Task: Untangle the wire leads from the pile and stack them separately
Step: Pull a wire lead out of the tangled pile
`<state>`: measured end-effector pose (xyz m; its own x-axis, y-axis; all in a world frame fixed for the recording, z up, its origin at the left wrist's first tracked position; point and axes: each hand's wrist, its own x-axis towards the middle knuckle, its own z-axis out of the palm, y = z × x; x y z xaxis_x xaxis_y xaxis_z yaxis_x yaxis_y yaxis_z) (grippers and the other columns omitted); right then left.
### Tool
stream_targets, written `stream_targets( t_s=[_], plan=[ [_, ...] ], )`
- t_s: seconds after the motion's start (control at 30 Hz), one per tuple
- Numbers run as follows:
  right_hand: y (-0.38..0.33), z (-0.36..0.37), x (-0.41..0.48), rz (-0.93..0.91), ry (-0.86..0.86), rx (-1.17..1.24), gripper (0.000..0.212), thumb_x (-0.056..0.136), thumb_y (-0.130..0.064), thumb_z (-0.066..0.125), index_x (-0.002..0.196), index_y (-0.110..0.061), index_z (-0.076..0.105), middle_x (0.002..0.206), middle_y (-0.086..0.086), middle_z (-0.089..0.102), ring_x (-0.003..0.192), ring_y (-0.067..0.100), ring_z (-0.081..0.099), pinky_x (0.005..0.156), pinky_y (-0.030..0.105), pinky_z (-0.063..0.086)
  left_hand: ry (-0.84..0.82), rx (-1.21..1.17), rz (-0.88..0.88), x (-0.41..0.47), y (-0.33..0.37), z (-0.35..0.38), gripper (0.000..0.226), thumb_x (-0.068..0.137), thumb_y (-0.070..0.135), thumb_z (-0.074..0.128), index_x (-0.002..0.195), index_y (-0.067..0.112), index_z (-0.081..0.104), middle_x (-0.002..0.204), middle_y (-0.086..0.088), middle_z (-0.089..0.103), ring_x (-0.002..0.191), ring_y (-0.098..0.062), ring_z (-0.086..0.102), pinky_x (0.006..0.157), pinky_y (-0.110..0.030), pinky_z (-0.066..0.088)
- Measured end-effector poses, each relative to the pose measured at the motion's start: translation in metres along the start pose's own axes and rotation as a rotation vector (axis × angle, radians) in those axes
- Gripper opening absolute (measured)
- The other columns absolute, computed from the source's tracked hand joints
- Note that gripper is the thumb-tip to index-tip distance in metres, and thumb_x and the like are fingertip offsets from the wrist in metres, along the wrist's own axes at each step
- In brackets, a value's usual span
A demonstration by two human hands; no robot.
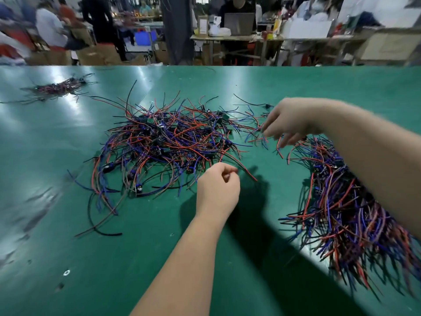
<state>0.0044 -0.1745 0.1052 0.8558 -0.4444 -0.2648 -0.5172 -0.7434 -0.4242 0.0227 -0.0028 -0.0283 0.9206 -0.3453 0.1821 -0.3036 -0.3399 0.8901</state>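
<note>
Inspector: Far left on the bench (114,270), a small bundle (60,86); at centre, the tangled pile (164,144). Which step?
Foreman: Drawing one out. The left hand (217,188) pinches a red lead (247,174) at the pile's near edge. It needs pulling clear, then laying on the stack (341,201) at right.
Inspector: Right hand (289,122)?
Foreman: Blurred, fingers spread over loose wires — I cannot tell if it grips. The forearm hides part of the stack.

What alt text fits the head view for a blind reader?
A person's left hand pinches a red wire at the edge of a tangled pile on a green table; the right hand hovers between it and a neater stack.
</note>
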Motion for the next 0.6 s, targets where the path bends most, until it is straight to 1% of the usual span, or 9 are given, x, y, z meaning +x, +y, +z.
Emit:
stream_targets(
  t_s=[0.07, 0.13, 0.23, 0.27, 0.33, 0.4, 0.47, 0.53, 0.6],
  plan=[
    [-0.010, 0.030, 0.006, -0.030, -0.047, -0.015, 0.021, 0.087, -0.015, 0.064, 0.106, -0.007, 0.067, 0.093, 0.016, 0.069, 0.067, 0.022, 0.069, 0.057, 0.025, 0.054, -0.004, -0.002, 0.008, 0.000, 0.002, -0.001, 0.021, 0.083, 0.014, 0.057, 0.071, 0.031, 0.060, 0.065, 0.013, 0.064, 0.061, 0.002, 0.055, 0.052, -0.002, 0.034],
    [-0.017, 0.058, 0.014, -0.043, -0.018, -0.105, 0.024, 0.084, -0.016, 0.066, 0.105, -0.005, 0.067, 0.087, 0.014, 0.071, 0.065, 0.021, 0.067, 0.059, 0.027, 0.055, -0.006, 0.011, 0.013, 0.000, 0.003, -0.002, 0.019, 0.083, 0.014, 0.058, 0.072, 0.029, 0.061, 0.061, 0.014, 0.060, 0.059, 0.002, 0.053, 0.052, -0.003, 0.033],
    [-0.021, 0.086, 0.023, -0.063, 0.087, -0.280, 0.034, 0.082, -0.026, 0.068, 0.108, -0.004, 0.066, 0.098, 0.013, 0.070, 0.087, 0.025, 0.065, 0.078, 0.031, 0.054, -0.008, 0.016, 0.010, 0.000, 0.003, -0.002, 0.018, 0.082, 0.013, 0.057, 0.073, 0.028, 0.061, 0.057, 0.014, 0.056, 0.055, 0.004, 0.050, 0.050, -0.004, 0.033],
    [-0.020, 0.091, 0.024, -0.060, 0.103, -0.277, 0.034, 0.083, -0.027, 0.068, 0.108, -0.004, 0.066, 0.103, 0.013, 0.069, 0.094, 0.026, 0.064, 0.081, 0.031, 0.052, -0.006, 0.015, 0.007, 0.000, 0.002, -0.002, 0.018, 0.082, 0.013, 0.057, 0.073, 0.028, 0.061, 0.056, 0.014, 0.055, 0.054, 0.005, 0.049, 0.050, -0.003, 0.033],
    [-0.019, 0.095, 0.024, -0.039, 0.104, -0.245, 0.031, 0.085, -0.026, 0.066, 0.105, -0.002, 0.067, 0.103, 0.014, 0.069, 0.095, 0.027, 0.063, 0.081, 0.031, 0.050, 0.000, 0.014, 0.007, 0.001, 0.001, -0.002, 0.018, 0.083, 0.013, 0.056, 0.075, 0.027, 0.061, 0.058, 0.014, 0.056, 0.056, 0.003, 0.050, 0.051, -0.005, 0.035],
    [-0.018, 0.093, 0.020, -0.011, 0.057, -0.144, 0.026, 0.087, -0.024, 0.066, 0.097, 0.001, 0.067, 0.088, 0.013, 0.069, 0.077, 0.024, 0.062, 0.068, 0.029, 0.052, 0.013, 0.020, -0.012, 0.001, 0.001, -0.001, 0.017, 0.088, 0.016, 0.052, 0.078, 0.025, 0.063, 0.067, 0.011, 0.061, 0.067, -0.011, 0.057, 0.055, -0.011, 0.037],
    [-0.017, 0.088, 0.010, 0.026, -0.048, 0.163, 0.017, 0.089, -0.014, 0.063, 0.078, 0.000, 0.061, 0.062, 0.010, 0.061, 0.048, 0.017, 0.053, 0.044, 0.021, 0.045, 0.039, -0.032, -0.081, 0.004, 0.001, 0.001, 0.028, 0.098, 0.027, 0.043, 0.086, 0.016, 0.066, 0.086, -0.002, 0.070, 0.085, -0.024, 0.062, 0.075, -0.026, 0.046],
    [-0.016, 0.078, -0.008, 0.017, -0.152, 0.435, 0.018, 0.091, -0.008, 0.060, 0.074, -0.004, 0.056, 0.057, 0.007, 0.055, 0.038, 0.009, 0.047, 0.037, 0.016, 0.039, 0.036, -0.281, -0.212, 0.008, 0.002, 0.002, 0.040, 0.102, 0.037, 0.032, 0.090, 0.013, 0.063, 0.099, -0.012, 0.071, 0.091, -0.028, 0.066, 0.086, -0.037, 0.051],
    [-0.011, 0.068, -0.033, -0.034, -0.252, 0.549, 0.020, 0.092, -0.010, 0.059, 0.073, -0.005, 0.057, 0.055, 0.004, 0.057, 0.039, 0.005, 0.049, 0.037, 0.015, 0.040, 0.037, -0.545, -0.357, 0.009, 0.008, -0.001, 0.042, 0.103, 0.040, 0.027, 0.088, 0.013, 0.056, 0.101, -0.013, 0.069, 0.078, -0.022, 0.068, 0.072, -0.032, 0.054]
  ],
)
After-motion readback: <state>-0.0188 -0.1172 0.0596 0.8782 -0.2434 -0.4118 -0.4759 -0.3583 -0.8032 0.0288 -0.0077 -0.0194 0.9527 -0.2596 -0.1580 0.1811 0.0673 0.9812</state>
